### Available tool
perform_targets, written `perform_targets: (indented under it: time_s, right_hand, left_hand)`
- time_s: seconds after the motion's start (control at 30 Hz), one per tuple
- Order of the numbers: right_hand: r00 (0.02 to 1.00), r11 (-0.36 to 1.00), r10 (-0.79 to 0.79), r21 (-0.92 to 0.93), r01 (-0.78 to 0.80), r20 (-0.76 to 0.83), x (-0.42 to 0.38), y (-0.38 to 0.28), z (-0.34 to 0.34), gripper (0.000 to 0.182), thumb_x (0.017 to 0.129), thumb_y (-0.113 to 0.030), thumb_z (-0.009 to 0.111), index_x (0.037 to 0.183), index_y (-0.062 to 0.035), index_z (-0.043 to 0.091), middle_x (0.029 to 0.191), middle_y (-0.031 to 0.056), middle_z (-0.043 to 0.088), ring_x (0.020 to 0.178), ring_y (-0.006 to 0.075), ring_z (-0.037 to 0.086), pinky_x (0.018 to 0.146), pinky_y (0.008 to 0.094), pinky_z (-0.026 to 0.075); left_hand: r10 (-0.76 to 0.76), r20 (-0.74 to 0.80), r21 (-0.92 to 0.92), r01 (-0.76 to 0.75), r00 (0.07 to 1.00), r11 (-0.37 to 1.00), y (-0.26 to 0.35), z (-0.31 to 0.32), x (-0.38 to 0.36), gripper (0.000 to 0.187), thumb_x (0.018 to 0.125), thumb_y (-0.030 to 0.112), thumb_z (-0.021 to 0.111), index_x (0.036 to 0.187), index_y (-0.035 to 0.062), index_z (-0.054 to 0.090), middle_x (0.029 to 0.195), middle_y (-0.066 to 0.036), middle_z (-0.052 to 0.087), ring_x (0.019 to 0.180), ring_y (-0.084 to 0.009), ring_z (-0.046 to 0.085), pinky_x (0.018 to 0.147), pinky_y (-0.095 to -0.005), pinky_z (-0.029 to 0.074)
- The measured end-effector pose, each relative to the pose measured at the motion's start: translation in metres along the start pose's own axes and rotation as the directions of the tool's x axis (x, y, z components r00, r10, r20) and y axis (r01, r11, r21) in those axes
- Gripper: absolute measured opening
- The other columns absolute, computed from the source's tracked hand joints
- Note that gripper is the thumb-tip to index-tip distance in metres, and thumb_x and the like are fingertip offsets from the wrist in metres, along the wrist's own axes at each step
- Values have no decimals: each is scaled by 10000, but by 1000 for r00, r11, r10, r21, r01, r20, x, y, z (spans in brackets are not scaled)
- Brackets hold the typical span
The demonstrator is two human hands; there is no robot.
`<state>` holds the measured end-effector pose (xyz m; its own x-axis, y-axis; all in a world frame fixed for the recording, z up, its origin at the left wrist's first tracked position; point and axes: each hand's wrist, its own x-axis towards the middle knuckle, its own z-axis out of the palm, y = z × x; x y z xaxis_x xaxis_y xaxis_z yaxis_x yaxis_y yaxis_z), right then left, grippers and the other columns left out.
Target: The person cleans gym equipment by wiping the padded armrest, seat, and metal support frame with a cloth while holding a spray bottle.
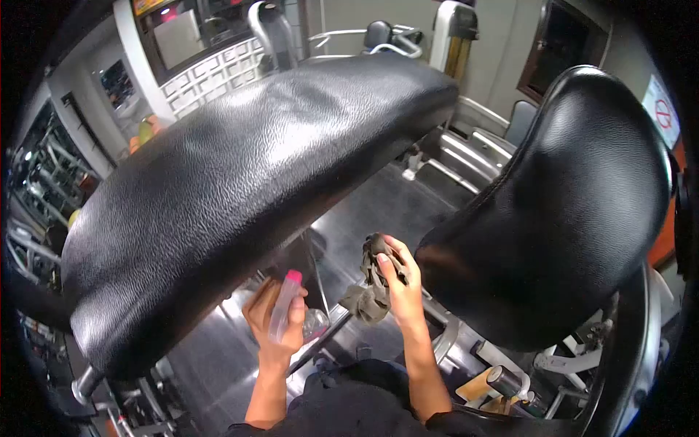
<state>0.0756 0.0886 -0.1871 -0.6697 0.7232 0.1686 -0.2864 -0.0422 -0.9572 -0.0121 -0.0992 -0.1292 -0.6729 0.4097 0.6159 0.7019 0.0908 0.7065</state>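
My left hand [273, 320] is closed around a spray bottle [282, 315] with a pale, translucent head and a pink nozzle. Part of its clear body shows below my fingers. A crumpled grey-brown cloth [370, 302] is pinched in my right hand [402, 284], its loose end hanging down to the left. Just beyond my left hand lies the near edge of a long black padded bench [218, 175], with a shiny, creased surface. To the right of my right hand stands a black padded seat or backrest [575, 204]. Neither hand visibly touches the padding.
Metal frame parts [466, 156] of gym machines stand behind the pads. A yellow piece and a dark cylinder [504, 380] sit at lower right. Dark floor [357, 218] shows between the two pads. More gym equipment [51, 160] lines the left side.
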Motion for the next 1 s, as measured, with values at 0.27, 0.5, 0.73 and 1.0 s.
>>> perform_targets:
  time_s: [0.27, 0.5, 0.73, 1.0]
  right_hand:
    - [967, 845, 195, 473, -249, 161, -15, 30, 34, 432, 1028, -266, 471, 1312, 38, 589, 1245, 116, 637, 1182, 186, 568, 1066, 311, 386]
    - [999, 963, 40, 267, -40, 7, -33, 32, 50, 399, 978, -93, 592, 1362, 6, 547, 1314, 108, 581, 1165, 186, 564, 1009, 307, 437]
    - [971, 970, -236, 55, 237, -33, -21, 21, 65, 355, 918, -66, 679, 1256, -6, 589, 1255, 142, 613, 1119, 238, 604, 964, 340, 472]
    - [737, 738, -675, -55, 673, -29, 26, 12, 114, 480, 681, 72, 770, 1121, -111, 714, 1154, 118, 670, 1021, 300, 647, 873, 385, 524]
  left_hand:
    - [62, -130, 155, -42, 990, 987, -2, -6, 1, 374, 920, 330, 629, 781, -15, 658, 670, -109, 610, 572, -276, 589, 541, -365, 437]
    - [-26, -179, 178, 58, 983, 982, 5, -6, 0, 470, 954, 422, 612, 771, -9, 652, 655, -109, 595, 565, -251, 604, 526, -348, 431]
    - [-124, -222, 47, 138, 967, 989, 13, -10, -14, 527, 954, 466, 603, 760, -22, 654, 657, -93, 621, 478, -181, 580, 482, -316, 421]
    - [-279, -175, -102, 265, 944, 959, 13, -32, -41, 642, 926, 549, 605, 819, -80, 671, 772, -133, 666, 538, -172, 597, 519, -296, 458]
